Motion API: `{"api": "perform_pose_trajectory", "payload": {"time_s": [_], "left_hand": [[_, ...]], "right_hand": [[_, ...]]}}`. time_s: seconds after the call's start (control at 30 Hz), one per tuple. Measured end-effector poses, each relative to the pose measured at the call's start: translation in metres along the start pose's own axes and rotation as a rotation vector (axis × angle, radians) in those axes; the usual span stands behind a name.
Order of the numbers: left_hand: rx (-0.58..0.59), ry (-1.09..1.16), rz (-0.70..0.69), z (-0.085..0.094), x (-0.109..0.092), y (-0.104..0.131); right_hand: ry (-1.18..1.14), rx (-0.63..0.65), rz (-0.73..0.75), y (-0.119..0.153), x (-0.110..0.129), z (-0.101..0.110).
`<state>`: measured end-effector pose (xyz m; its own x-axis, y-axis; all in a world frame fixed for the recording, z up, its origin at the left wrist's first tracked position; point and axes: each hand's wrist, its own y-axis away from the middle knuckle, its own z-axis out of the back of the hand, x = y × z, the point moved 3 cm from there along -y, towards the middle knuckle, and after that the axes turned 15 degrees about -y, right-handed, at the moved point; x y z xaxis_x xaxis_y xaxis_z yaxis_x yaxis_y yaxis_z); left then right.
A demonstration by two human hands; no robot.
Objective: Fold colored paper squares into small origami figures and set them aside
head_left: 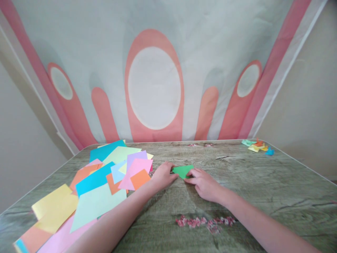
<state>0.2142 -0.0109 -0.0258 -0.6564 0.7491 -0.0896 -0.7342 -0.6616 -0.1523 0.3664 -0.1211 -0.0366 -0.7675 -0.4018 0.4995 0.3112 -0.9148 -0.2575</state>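
Note:
A small piece of green paper [183, 171], folded to a roughly triangular shape, lies at the middle of the table between my two hands. My left hand [163, 175] pinches its left corner, thumb toward me and fingers on the far side. At the right side, my right hand [203, 182] grips the paper with thumb and fingers, the fingertips covering part of its edge. Whether the paper is pressed flat or slightly lifted, I cannot tell.
To the left spreads a loose pile of coloured paper sheets, among them a yellow sheet [59, 205], a pale green sheet [98, 203] and an orange square [140, 179]. Several small folded paper pieces [255, 148] sit at the far right corner. A printed cloth [155, 88] hangs behind the wood-patterned table [263, 182].

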Motion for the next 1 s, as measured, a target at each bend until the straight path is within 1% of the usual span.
{"api": "perform_pose_trajectory", "payload": {"time_s": [0.2,0.3,0.37,0.53,0.63,0.8,0.9,1.0], "left_hand": [[0.026,0.041,0.002,-0.004,0.002,-0.022],[0.022,0.053,-0.017,-0.009,0.005,-0.025],[0.011,0.070,-0.020,-0.013,0.007,-0.025],[0.010,0.127,-0.004,-0.018,0.009,-0.024],[0.027,0.156,0.015,-0.019,0.009,-0.025],[0.030,0.167,0.032,-0.020,0.009,-0.024],[0.044,0.171,0.044,-0.020,0.009,-0.023],[0.057,0.168,0.057,-0.020,0.008,-0.023]], "right_hand": [[0.032,-0.048,0.030,0.000,0.007,-0.005],[0.009,-0.060,0.045,0.001,0.009,-0.003],[-0.048,-0.061,0.040,0.000,0.006,-0.001],[-0.238,-0.084,-0.009,-0.009,-0.015,0.004],[-0.258,-0.135,-0.069,-0.019,-0.032,0.005],[-0.333,-0.158,-0.175,-0.030,-0.057,0.001],[-0.355,-0.166,-0.207,-0.031,-0.065,-0.001],[-0.371,-0.154,-0.206,-0.030,-0.068,-0.003]]}}
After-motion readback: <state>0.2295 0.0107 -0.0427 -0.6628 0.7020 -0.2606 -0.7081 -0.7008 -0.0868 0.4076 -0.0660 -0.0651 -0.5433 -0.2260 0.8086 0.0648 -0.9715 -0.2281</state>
